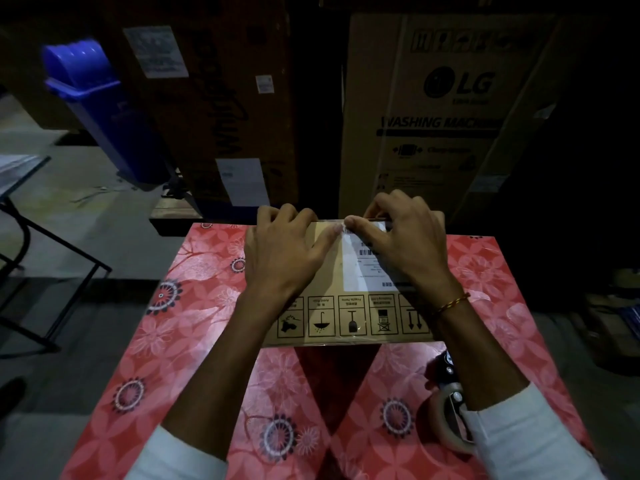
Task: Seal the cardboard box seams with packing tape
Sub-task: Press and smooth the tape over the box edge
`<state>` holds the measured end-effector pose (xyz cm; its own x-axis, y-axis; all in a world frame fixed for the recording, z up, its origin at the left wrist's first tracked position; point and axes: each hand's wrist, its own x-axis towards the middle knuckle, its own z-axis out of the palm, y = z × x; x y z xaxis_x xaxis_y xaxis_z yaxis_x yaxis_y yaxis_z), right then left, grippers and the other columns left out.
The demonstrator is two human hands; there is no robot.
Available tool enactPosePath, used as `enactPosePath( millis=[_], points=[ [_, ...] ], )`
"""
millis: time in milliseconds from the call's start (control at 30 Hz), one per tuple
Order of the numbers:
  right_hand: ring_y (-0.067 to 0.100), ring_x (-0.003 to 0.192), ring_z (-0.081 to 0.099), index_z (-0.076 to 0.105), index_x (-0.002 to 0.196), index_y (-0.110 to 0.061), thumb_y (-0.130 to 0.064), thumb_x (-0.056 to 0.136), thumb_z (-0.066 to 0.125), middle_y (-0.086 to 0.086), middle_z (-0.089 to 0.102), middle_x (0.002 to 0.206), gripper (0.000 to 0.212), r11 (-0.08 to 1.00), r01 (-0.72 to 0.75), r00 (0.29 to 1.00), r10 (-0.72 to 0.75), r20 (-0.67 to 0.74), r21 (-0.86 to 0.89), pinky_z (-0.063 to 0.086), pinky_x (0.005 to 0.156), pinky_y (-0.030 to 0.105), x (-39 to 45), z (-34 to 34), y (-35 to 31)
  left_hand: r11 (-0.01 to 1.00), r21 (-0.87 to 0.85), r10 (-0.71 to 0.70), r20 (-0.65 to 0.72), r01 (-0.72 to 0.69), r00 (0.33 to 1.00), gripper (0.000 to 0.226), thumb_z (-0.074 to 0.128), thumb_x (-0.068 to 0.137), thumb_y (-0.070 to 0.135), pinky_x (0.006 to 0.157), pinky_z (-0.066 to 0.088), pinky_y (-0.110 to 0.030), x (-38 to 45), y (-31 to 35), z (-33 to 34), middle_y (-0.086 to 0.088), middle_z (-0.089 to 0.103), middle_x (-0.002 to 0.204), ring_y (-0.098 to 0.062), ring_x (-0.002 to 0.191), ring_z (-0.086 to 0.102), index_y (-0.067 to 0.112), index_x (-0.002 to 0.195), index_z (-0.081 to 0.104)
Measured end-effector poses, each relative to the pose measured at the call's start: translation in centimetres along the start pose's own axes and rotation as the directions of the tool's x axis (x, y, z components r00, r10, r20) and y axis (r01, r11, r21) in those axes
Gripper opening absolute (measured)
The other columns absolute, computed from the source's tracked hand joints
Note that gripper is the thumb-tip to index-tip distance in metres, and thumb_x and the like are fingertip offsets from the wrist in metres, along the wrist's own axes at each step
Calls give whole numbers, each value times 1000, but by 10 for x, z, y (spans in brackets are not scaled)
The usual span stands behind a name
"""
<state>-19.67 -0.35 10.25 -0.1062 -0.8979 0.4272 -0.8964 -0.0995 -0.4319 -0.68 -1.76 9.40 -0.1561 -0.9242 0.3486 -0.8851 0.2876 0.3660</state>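
1. On a table covered with a red floral cloth sits a small cardboard box, handling symbols printed along its near side and a white shipping label on top.
2. Left hand lies flat on the box's top, fingers spread and curled over the far edge, thumb pressing near the label.
3. Right hand rests on the label, thumb and fingers pinched at the far edge; what they pinch I cannot tell.
4. Near the right sleeve, a tape dispenser with its roll lies on the cloth, just beside the box's near corner.
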Motion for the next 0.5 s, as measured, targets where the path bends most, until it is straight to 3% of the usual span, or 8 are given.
enactPosePath(
  millis=[167,267,400,500],
  points=[
    [17,90,52,54,83,-35,-78,85,49,-11,57,90,43,1000,0,1000,0,25,-10,40,83,42,0,-1,-2,995,-72,71,99,-64,993,63,39,87,75,93,44,-45,3,-8,-8,10,58,121,-16,122,37,32,129,58],
    [17,90,49,50,85,-35,-80,84,46,-11,51,90,46,999,18,998,-16,65,-37,44,84,47,-2,-3,-3,991,-102,106,157,-91,982,76,40,79,79,97,44,-47,2,-13,-13,9,56,128,-17,127,35,32,138,53],
    [15,94,46,48,93,-36,-86,77,42,-12,49,96,52,997,64,990,-58,128,-43,36,85,41,-3,-9,-1,985,-131,141,239,-112,961,91,41,70,84,95,42,-42,3,-17,-19,8,53,133,-17,128,33,32,145,47],
    [15,98,46,49,98,-35,-92,69,43,-13,49,100,64,995,96,974,-86,209,-41,32,89,42,-2,-14,4,979,-173,144,239,-104,960,74,42,82,73,89,38,-37,4,-18,-18,9,53,127,-11,118,34,32,143,49]
  ],
)
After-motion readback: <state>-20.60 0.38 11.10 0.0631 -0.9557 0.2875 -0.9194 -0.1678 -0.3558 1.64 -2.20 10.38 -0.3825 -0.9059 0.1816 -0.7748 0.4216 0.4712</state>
